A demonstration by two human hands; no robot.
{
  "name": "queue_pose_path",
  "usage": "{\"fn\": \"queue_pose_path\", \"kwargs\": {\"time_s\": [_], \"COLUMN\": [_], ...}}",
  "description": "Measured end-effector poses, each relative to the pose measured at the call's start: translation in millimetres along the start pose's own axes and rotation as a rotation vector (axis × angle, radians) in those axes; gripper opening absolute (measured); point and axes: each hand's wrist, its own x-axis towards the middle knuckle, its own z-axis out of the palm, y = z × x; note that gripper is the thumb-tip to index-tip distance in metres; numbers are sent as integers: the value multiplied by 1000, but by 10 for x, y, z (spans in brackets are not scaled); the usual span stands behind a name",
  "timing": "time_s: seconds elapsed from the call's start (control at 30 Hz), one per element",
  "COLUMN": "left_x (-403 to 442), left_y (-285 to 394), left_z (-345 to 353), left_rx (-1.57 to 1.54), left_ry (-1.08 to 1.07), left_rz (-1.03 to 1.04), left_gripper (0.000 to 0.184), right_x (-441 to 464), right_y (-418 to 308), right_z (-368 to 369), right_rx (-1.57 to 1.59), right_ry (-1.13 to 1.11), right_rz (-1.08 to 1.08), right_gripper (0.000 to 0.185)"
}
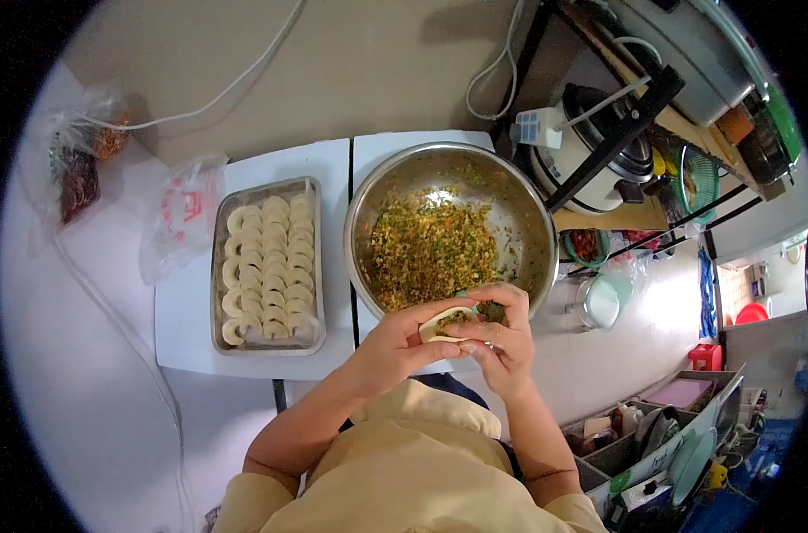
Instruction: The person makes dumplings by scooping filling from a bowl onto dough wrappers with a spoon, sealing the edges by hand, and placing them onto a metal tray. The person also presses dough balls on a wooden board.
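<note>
My left hand is closed around the edge of a round, pale dumpling wrapper, cupped with filling in its middle. My right hand meets it from the other side, its fingers bent over the wrapper and the filling. In the right fingers is a small greenish utensil, smeared with filling; the fingers hide most of it, so its exact kind is unclear. Both hands are at the near rim of a large steel bowl of chopped yellow-green filling.
Left of the bowl, a metal tray holds rows of folded dumplings. A plastic bag lies beside it on the white table. A rack with a rice cooker stands at right; crates sit on the floor below.
</note>
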Motion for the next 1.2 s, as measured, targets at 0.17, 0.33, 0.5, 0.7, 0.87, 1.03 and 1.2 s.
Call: {"fn": "queue_pose_path", "kwargs": {"time_s": [0.17,0.33,0.5,0.7,0.87,1.03,1.2], "left_x": [-1,-22,-5,-12,-6,9,28], "left_y": [-26,-13,-85,-61,-78,-137,-27], "left_z": [9,12,58,84,66,22,71], "left_rx": [-29,-4,-31,204,368,387,402], "left_ry": [13,17,54,126,166,180,210], "left_rz": [38,36,73,158,197,236,269], "left_gripper": [50,48,46,42,37,34,52], "right_x": [-54,-69,-88,-46,-18,-26,34], "right_y": [-49,-76,-48,-92,-90,-85,-63], "right_z": [44,49,62,122,192,196,159], "right_rx": [55,128,48,57,160,189,161], "right_ry": [36,133,129,191,280,315,214], "right_rz": [55,138,116,201,235,241,271], "right_gripper": [24,21,22,17,17,21,18]}}
